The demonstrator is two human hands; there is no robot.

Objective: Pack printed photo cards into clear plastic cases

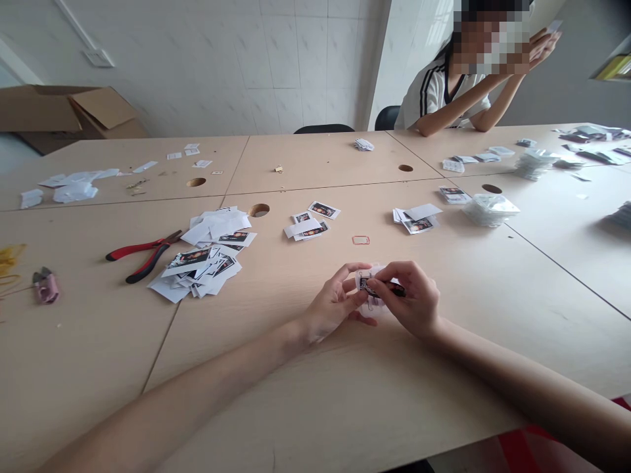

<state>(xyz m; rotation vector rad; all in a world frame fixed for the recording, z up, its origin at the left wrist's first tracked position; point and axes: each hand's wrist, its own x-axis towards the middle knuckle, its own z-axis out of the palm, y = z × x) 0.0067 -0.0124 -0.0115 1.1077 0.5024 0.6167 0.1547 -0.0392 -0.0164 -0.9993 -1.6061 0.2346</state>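
Observation:
Near the front middle of the table, my left hand (pixel 336 301) grips a small clear plastic case (pixel 367 310) from its left side. My right hand (pixel 411 295) pinches a dark printed card (pixel 365 284) against the front of that case. The fingers partly cover both things. Beyond the hands lies a small red-edged frame or label (pixel 361 240). Loose printed cards (pixel 324 210) rest a little farther off, and a large pile of white and printed cards (pixel 211 253) spreads out to the left.
Red-handled pliers (pixel 142 253) and pink cutters (pixel 46 287) lie left. Stacked clear cases (pixel 490 209) and more cards (pixel 418 217) are at right. Round holes pierce the wooden table (pixel 276 394). Across it sits a person (pixel 438 92); a cardboard box (pixel 64 115) stands back left.

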